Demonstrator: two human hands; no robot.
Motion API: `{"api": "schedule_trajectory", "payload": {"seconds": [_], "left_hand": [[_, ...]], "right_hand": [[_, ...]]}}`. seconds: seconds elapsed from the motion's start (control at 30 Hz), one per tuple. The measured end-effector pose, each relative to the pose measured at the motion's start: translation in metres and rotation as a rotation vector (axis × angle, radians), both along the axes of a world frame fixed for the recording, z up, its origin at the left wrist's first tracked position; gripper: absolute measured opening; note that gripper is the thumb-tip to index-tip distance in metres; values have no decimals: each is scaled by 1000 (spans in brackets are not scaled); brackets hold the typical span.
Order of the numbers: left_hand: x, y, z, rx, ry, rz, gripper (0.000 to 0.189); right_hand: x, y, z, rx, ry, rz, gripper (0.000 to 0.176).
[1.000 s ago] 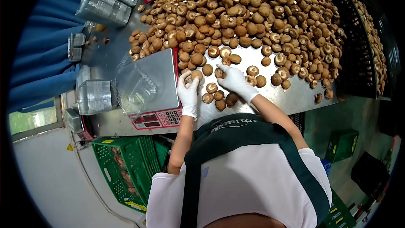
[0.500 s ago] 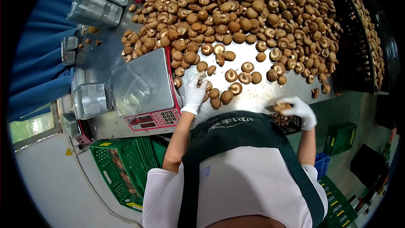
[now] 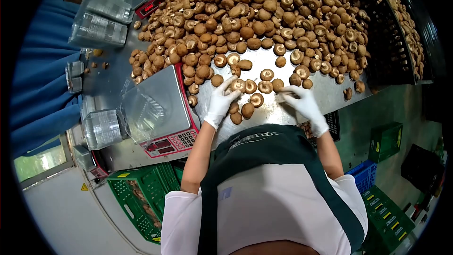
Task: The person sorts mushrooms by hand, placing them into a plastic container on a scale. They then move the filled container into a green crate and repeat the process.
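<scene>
Left hand, gloved, fingers spread, tips touching one mushroom on the counter. Right hand, gloved, open and empty, just beside the loose mushrooms lying between both hands.

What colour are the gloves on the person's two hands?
White, on both left hand and right hand; head view.
</scene>
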State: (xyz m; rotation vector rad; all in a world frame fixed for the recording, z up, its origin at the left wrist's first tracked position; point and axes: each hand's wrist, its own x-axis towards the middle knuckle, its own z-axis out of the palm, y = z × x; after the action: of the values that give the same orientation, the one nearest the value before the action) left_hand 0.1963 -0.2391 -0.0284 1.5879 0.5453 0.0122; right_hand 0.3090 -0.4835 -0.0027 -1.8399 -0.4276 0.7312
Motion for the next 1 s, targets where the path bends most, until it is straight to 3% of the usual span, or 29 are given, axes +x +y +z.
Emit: {"api": "schedule_trajectory", "payload": {"seconds": [0.03, 0.1, 0.17, 0.23, 0.33, 0.43, 0.5, 0.57, 0.63, 0.7, 0.83, 0.87, 0.93, 0.97, 1.0], "left_hand": [[-3, -7, 9, -284, -20, 23, 51], [-9, -16, 12, -304, -46, 24, 50], [-14, -25, 16, -349, -47, 45, 53], [-16, -28, 25, -299, -47, 55, 54], [-20, -29, 22, -172, 93, -5, 54], [-21, -40, 0, -390, 30, 71, 53], [-22, -35, -8, -399, 61, 55, 52], [-23, -27, -9, -56, 147, 42, 51], [-25, -19, -13, 55, 11, 168, 48], [-30, -8, -13, 210, 8, 195, 47], [-35, 6, -30, 488, -140, 141, 49], [-35, 6, -34, 487, -138, 139, 49], [-34, 3, -34, 66, -30, 220, 48], [-34, 4, -35, 68, -31, 219, 48], [-35, 5, -36, 322, 9, 167, 48]], "right_hand": [[-8, 18, 5, 94, 49, -15, 27], [-13, 44, 4, 69, -151, 87, 25], [-17, 67, -8, 222, -554, 118, 22], [-15, 77, -19, 278, -571, 155, 19], [-9, 79, -17, 80, -785, 366, 12], [-11, 73, -19, 97, -871, 363, 10], [-13, 57, -24, -12, -818, 384, 10], [-13, 31, -29, -154, -532, 242, 11], [-5, 1, -5, -407, -376, 312, 21], [1, -40, -30, -647, -403, 424, 30], [15, -67, -7, -972, -265, 536, 38], [18, -66, -9, -971, -296, 478, 35], [21, -60, -17, -969, -325, 420, 34], [22, -51, -22, -878, -371, 293, 32], [22, -40, -25, -784, -417, 166, 33]]}}
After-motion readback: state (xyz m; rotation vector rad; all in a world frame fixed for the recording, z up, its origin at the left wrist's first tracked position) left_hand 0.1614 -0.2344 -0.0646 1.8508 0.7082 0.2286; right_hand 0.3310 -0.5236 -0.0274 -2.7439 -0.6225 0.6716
